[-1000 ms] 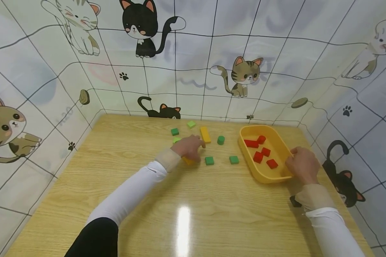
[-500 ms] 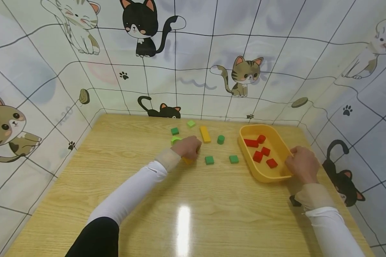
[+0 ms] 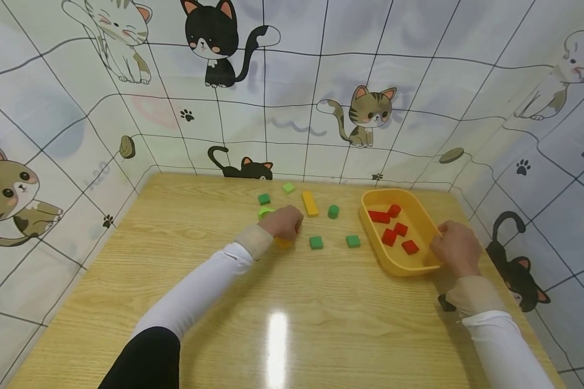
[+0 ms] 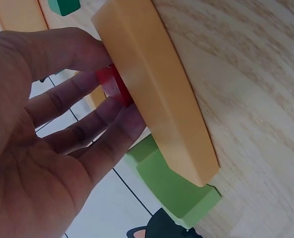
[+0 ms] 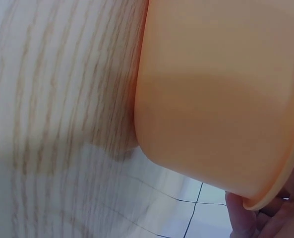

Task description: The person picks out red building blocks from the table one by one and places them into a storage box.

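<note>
My left hand (image 3: 282, 220) is over the far middle of the table. In the left wrist view its thumb and fingertips pinch a small red block (image 4: 115, 85), partly hidden behind a long yellow block (image 4: 159, 94). A light green block with a curved hollow (image 4: 174, 186) lies beside the yellow one. On the right, my right hand (image 3: 458, 249) grips the rim of a yellow plastic tray (image 3: 388, 265). Several red blocks (image 3: 389, 237) lie inside it. The right wrist view shows the tray's outer wall (image 5: 216, 99), with fingers (image 5: 242, 218) at its rim.
Green blocks (image 3: 316, 242) lie between my left hand and the tray, one of them a cylinder (image 3: 333, 211). Another yellow block (image 3: 310, 203) and a lime block (image 3: 289, 188) lie farther back. Cat-patterned sheeting (image 3: 292, 119) borders the table (image 3: 214, 335).
My left fingers, spread one second ago, have drawn together around the red block, and the hand has shifted slightly left. My right hand and the tray stay in place.
</note>
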A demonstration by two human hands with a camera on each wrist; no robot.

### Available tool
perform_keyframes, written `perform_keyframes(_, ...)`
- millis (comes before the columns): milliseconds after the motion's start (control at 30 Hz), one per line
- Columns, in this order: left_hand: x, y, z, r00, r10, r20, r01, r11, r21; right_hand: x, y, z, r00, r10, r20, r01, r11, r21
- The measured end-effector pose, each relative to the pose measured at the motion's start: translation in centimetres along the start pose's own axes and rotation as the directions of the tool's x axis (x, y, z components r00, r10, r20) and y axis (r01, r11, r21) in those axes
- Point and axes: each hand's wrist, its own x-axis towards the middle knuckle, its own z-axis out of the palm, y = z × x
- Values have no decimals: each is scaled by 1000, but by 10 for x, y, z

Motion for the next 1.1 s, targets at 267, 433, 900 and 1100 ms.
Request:
perform_keyframes(267, 0, 1, -2, 1000, 8, -15, -9, 1000, -20, 3, 4, 0, 1000, -31, -1, 31, 1000, -2)
perform_keyframes(433, 2, 6, -9, 999, 30, -28, -31, 999, -30, 4, 5, -2, 999, -46, 6, 46, 999, -1)
perform_keyframes(900, 11, 47, -49, 984, 162, -74, -162, 987, 5, 4, 5, -7, 998, -60, 20, 60, 998, -8)
perform_keyframes(1100, 20, 66, -61, 967, 238, -86, -236, 971, 39, 5, 5, -7, 999, -44, 31, 44, 999, -9)
